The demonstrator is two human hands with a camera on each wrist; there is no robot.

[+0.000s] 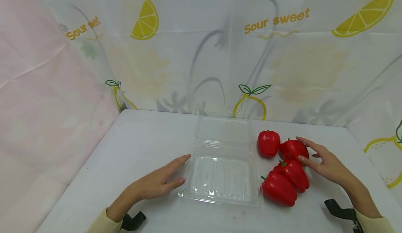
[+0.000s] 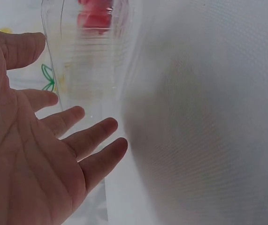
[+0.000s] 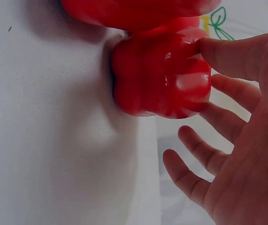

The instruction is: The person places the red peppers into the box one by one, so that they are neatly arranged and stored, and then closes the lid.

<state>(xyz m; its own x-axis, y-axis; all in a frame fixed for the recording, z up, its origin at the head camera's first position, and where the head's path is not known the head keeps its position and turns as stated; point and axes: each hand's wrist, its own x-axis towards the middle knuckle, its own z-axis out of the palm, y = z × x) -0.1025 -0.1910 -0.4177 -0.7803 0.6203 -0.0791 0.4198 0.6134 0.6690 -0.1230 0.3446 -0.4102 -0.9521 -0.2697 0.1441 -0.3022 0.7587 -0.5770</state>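
A clear plastic clamshell box (image 1: 220, 179) lies on the table with its lid (image 1: 224, 130) folded back toward the wall. Close against its left side is my left hand (image 1: 160, 180), fingers extended and holding nothing; whether a fingertip touches the rim I cannot tell. To the right of the box, several red bell peppers are grouped. My right hand (image 1: 328, 163) reaches over the right side of a bell pepper (image 1: 293, 149) at the back, thumb and fingers spread about it. In the right wrist view the same bell pepper (image 3: 159, 77) sits by the thumb and fingertips; firm contact is unclear.
Another bell pepper (image 1: 268, 144) stands beside the lid. Two more, a front bell pepper (image 1: 279, 189) and a middle bell pepper (image 1: 295, 175), lean together near the box's right edge. A printed cloth (image 1: 194, 51) hangs behind the white table (image 1: 135, 145).
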